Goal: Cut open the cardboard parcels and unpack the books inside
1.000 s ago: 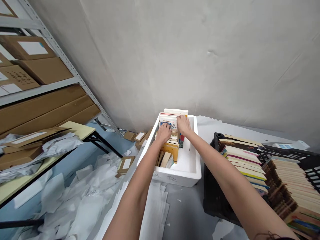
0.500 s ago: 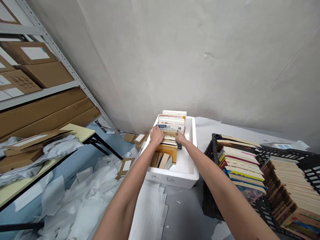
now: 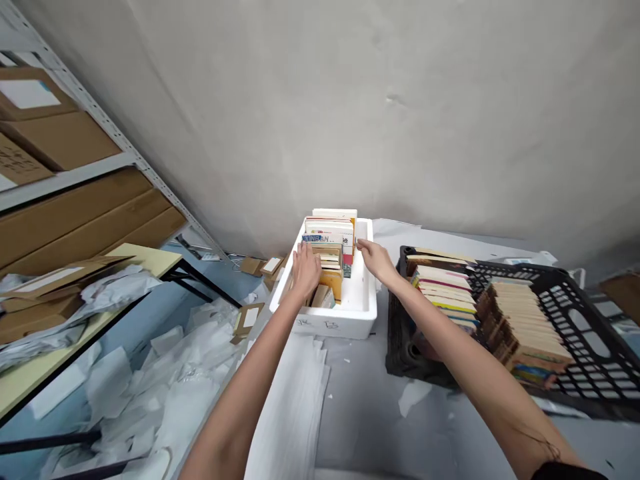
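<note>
The two hands are apart. The left hand (image 3: 306,270) is flat and open, down in a white foam box (image 3: 345,327), pressing on the side of a row of standing books (image 3: 327,230). The right hand (image 3: 375,260) is open too, with its fingers just beside the books, over the right part of the box. The box sits on the gray floor, near a black plastic crate (image 3: 565,313) that holds more books (image 3: 520,333). A stack of white foam sheets (image 3: 290,407) lies at the box's front edge.

Head-worn view, facing forward, tilted down
</note>
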The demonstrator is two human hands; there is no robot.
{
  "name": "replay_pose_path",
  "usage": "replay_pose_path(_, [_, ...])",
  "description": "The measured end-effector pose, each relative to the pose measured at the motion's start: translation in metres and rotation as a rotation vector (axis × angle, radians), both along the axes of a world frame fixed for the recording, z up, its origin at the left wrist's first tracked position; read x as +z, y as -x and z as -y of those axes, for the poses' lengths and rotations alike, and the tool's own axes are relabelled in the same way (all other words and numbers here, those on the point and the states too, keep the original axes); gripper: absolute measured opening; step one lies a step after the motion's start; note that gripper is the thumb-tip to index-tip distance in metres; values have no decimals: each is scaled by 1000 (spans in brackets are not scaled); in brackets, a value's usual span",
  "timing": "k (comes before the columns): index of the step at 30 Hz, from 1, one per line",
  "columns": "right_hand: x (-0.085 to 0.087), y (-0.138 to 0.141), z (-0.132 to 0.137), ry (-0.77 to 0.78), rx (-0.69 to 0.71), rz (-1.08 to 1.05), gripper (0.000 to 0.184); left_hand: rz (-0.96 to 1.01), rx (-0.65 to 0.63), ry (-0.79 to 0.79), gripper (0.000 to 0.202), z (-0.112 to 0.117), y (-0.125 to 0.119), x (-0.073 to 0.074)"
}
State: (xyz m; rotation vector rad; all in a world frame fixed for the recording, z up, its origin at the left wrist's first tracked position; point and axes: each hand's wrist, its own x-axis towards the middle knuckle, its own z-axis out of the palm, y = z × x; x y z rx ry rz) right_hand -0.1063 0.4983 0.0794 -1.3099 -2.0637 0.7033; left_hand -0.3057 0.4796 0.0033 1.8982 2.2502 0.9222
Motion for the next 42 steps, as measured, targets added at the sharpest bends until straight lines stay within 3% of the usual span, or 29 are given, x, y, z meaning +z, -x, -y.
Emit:
replay_pose_path(3, [11,-51,102,-53,-14,-116,32,125,-115,-141,48,72,-43,12])
replay_pose_path(6, [-19,-93,217,-30,-63,-264,29,304,-205,-174,42,165,-104,-3])
replay_pose_path(9, [-85,-124,312,127,-210,-178,31,495,-228,39,40,262,-169,-51])
replay_pose_path(13, [-172,-166,396,319,-425,-41,29,567,-254,370,44,378,-242,-139])
replay_pose_path(15, [-199,-187,423,396,-476,53,28,535,-287,482,44,424,-266,-174])
replay_pose_path(18, [-218,-210,453,445,-521,161,27,412,-390,553,44,474,-286,-208])
replay_pose_path(22, [-227,-231,480,468,-573,171,28,150,-506,485,40,503,-293,-229])
replay_pose_path(30, [-239,-270,502,505,-584,171,27,-86,-522,359,38,507,-302,-238])
replay_pose_path(37, [-235,-315,513,545,-515,174,25,-27,-381,348,35,514,-320,-235])
replay_pose_path(42, [-228,-302,522,534,-255,180,23,117,-160,448,40,557,-348,-216])
